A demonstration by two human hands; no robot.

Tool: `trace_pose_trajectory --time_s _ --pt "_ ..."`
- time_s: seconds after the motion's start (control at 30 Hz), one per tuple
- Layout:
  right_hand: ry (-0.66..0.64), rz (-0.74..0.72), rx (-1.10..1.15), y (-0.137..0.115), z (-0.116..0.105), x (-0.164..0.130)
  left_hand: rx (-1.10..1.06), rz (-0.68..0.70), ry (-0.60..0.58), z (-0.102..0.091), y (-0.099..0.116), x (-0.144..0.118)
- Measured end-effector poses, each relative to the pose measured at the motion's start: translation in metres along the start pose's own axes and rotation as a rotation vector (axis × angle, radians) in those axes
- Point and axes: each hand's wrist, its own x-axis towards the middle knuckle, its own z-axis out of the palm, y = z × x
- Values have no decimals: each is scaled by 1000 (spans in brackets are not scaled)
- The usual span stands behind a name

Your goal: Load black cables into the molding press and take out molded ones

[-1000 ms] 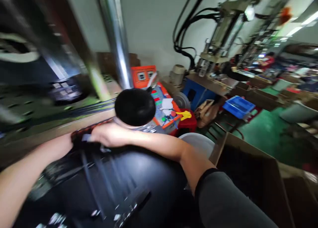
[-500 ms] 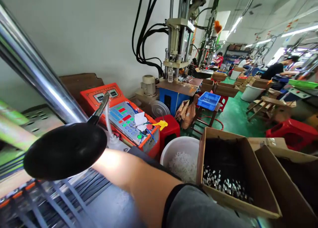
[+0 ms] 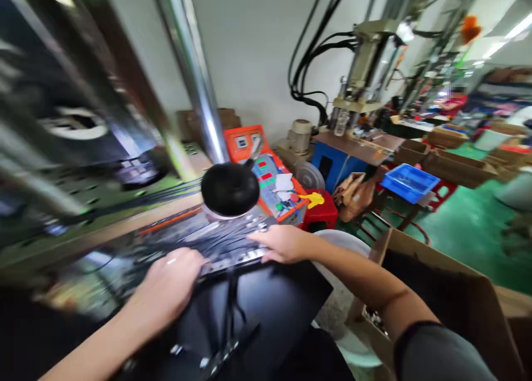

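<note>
A narrow metal bar [image 3: 235, 261] with small fittings along it lies crosswise over the front of the machine. My left hand [image 3: 177, 273] is closed at its left end, the fingertips hidden or blurred. At the other end, my right hand [image 3: 285, 242] grips it between thumb and fingers. Thin black cables [image 3: 224, 240] run in a bundle just behind the bar, and a few dark strands hang from its front. Below is a dark, smooth worktop [image 3: 274, 309]. More cable pieces with shiny metal ends [image 3: 224, 359] lie close to me on it.
A black round lamp head [image 3: 230, 190] stands right behind the cables. Steel columns [image 3: 195, 76] rise at the left. An orange control box [image 3: 266, 173] is beyond the lamp. To the right are a white tub [image 3: 349, 242], a cardboard box [image 3: 449, 270] and a blue crate [image 3: 409, 181].
My view has swung left and back from the lamp. The right arm, earlier reaching behind the lamp, is now in front of it; both hands are on the metal bar.
</note>
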Motion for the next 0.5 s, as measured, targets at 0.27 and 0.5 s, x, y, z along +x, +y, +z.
trace_pose_trajectory --time_s 0.27,0.5 --pt "66 -83 447 10 11 -16 -711 -443 -100 -8 67 24" --pt "127 18 279 -7 14 45 -1322 -489 -430 -43 80 -5"
